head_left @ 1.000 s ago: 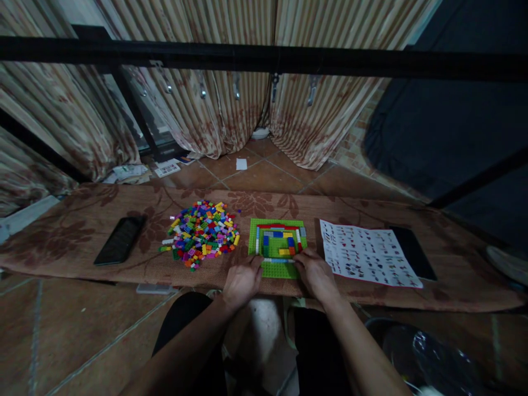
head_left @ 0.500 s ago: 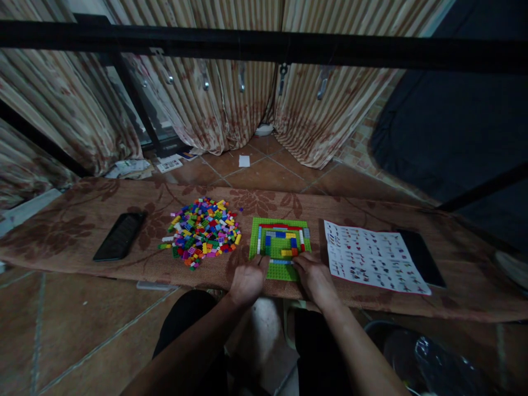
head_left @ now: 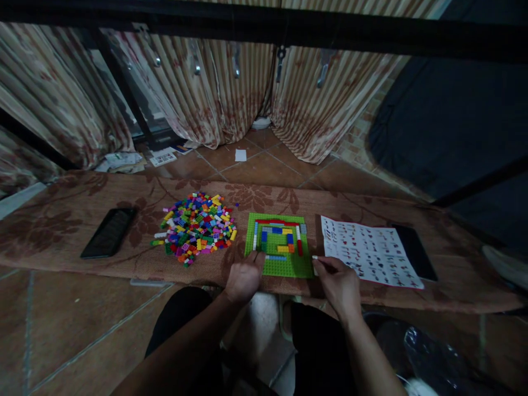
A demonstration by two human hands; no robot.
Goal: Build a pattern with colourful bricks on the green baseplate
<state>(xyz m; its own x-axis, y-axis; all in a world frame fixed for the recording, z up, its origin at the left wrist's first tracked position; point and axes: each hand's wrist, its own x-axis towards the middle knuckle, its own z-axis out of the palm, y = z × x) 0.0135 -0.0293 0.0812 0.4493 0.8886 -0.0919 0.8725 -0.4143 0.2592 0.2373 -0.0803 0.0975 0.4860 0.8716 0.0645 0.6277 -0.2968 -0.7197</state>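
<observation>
A green building-brick baseplate (head_left: 297, 268) lies on the cloth-covered bench in front of me. Rows of red, white, blue and yellow bricks form an outer outline on it, with a smaller blue and yellow outline (head_left: 290, 240) inside. My left hand (head_left: 244, 278) is closed at the plate's near left corner, its fingertips over the edge and the bricks there. Just off the plate's right side, my right hand (head_left: 340, 283) pinches a small white brick (head_left: 315, 258). A short light-blue and white row (head_left: 276, 258) runs along the near side between the hands.
A heap of loose coloured bricks (head_left: 200, 228) lies left of the plate. Farther left is a black phone (head_left: 109, 232). A printed picture sheet (head_left: 367, 250) partly covers a dark flat device (head_left: 416, 253) on the right. A dark bar (head_left: 264, 25) crosses above the bench.
My right hand has moved off the plate to the right and now holds a small white brick. My left hand stays at the near left corner. The view has shifted slightly.
</observation>
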